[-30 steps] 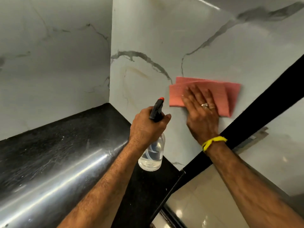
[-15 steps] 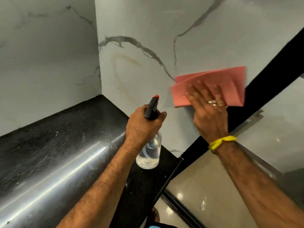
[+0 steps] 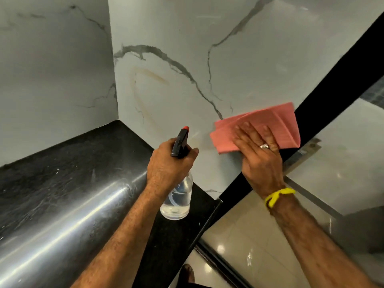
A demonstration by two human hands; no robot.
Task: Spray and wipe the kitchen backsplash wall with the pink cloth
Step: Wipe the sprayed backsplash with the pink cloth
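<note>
Backsplash wall (image 3: 170,84): right hand (image 3: 259,156) flattens pink cloth (image 3: 276,123), left hand (image 3: 169,163) grips part-filled spray bottle (image 3: 176,200).

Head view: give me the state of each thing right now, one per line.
pink cloth: folded, pressed flat on the wall
right hand: flat on the cloth
spray bottle: held upright, partly filled with clear liquid
left hand: gripping the bottle neck
backsplash wall: brownish streak remains

A black stone countertop (image 3: 68,173) runs into the corner where two white marble-patterned walls meet, its rounded front edge catching a long bright glare. Pale scuffs and small white specks mark its dull top; whether the bottle rests on it cannot be told.
</note>
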